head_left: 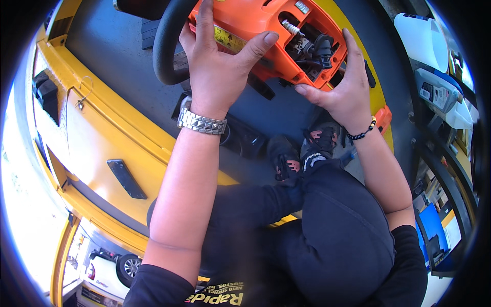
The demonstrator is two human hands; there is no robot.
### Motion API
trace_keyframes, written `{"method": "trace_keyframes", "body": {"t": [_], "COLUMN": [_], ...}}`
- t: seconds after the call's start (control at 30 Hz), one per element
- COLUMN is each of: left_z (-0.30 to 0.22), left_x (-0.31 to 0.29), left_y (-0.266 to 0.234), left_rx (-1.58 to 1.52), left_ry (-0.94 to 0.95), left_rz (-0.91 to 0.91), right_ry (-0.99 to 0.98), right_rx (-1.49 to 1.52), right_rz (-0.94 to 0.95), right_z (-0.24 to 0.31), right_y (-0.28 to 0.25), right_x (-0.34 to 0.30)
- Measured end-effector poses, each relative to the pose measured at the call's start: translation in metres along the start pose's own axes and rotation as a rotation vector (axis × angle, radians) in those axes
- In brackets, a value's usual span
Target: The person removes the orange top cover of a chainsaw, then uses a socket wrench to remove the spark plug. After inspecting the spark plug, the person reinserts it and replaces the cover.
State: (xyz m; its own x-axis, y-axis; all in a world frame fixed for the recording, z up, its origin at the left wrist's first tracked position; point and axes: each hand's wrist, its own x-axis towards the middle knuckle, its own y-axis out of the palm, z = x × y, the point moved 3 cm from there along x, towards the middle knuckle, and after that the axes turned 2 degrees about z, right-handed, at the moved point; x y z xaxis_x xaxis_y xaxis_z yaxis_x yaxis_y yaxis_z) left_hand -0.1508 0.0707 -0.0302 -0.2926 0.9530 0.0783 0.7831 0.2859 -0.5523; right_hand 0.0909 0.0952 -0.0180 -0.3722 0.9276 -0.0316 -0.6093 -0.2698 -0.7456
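Orange tool housing (280, 60) lies between left grip (217, 71) and right grip (349, 97).

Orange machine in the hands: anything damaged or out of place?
In an opening of the orange machine, a white spark plug sits exposed; a black cap-like part lies beside it, not on it. No breakage or spill evident.

Strong white glare (23, 169) at nine o'clock (hardly any detail there), fisheye curves, dark corners, blur toward six o'clock.

A workshop, judging by the opened orange machine (280, 59) and plastic jugs (437, 92).
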Motion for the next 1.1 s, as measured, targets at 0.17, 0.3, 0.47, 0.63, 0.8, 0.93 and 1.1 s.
{"method": "trace_keyframes", "body": {"t": [0.17, 0.3, 0.47, 0.63, 0.8, 0.93, 1.1], "left_z": [-0.006, -0.011, 0.008, -0.004, -0.023, -0.04, -0.048], "left_x": [0.004, 0.012, 0.013, 0.004, -0.054, -0.079, -0.093], "left_y": [-0.004, -0.007, -0.003, 0.005, 0.002, 0.006, 0.026], "left_rx": [-0.004, -0.488, -0.629, -0.745, 0.15, 0.265, 0.528], "left_ry": [0.02, -0.109, 0.038, 0.063, -0.099, 0.041, 0.051], "left_rz": [-0.005, 0.01, 0.02, 0.009, -0.129, 0.039, 0.1], "right_ry": [0.019, -0.023, -0.089, 0.009, -0.066, -0.012, -0.065], "right_rx": [-0.04, -0.044, 0.063, 0.441, 0.351, 0.113, 0.099], "right_rz": [-0.01, -0.021, -0.041, -0.119, -0.122, -0.066, -0.1], "right_z": [0.007, 0.003, -0.003, 0.0, -0.003, 0.001, -0.001], "right_y": [-0.002, -0.005, -0.003, 0.009, 0.009, 0.001, 0.004], "right_x": [-0.001, 0.0, 0.0, 0.001, 0.002, -0.002, 0.002]}}
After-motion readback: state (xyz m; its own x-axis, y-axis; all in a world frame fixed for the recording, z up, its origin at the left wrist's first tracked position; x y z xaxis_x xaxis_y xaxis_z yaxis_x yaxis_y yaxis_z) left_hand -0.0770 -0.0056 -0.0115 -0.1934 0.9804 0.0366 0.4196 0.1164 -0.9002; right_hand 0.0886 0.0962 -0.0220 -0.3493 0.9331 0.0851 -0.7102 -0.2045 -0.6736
